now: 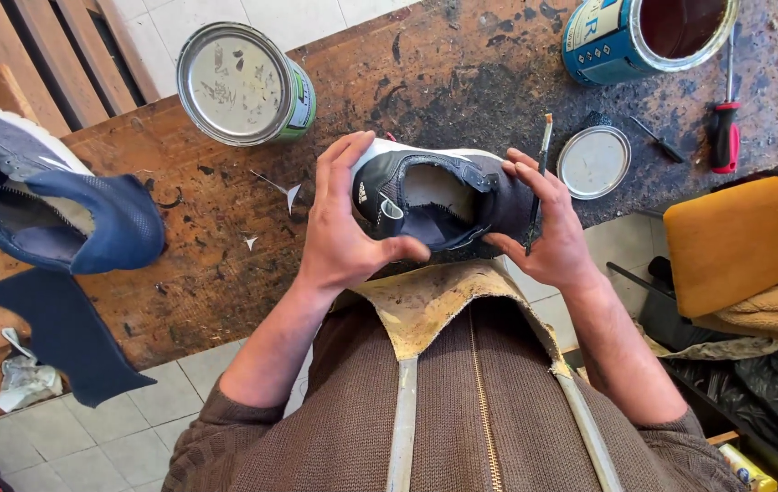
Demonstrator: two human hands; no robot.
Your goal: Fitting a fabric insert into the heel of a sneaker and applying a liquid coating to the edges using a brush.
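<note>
**benchrat:** Sneaker (434,205) repair shot from the head view, only one angle. Person has the dark shoe with the white sole gripped at the near edge of the stained workbench (225,264). Left hand (343,228) is curled around the heel end, thumb hooked under, so closed on the shoe. Right hand (548,228) is wrapped on the other end and also pins a thin brush (539,178) between its fingers, bristles up.

**glue_guy:** So mid-gluing? Looks to me like the lining around the opening is being pressed or checked, judging by the pale patch inside.

**benchrat:** That'd be my guess too. Open blue can (653,32) sits at the far right of the bench, its loose lid (594,162) just right of the shoe, red screwdriver (726,132) beyond that.

**glue_guy:** Next bit probably needs a steady left grip while the brush hand gets freed up to dab.

**benchrat:** Also a shut can (243,82) far left of the shoe, and a blue sneaker (51,205) at the bench's left end.
</note>
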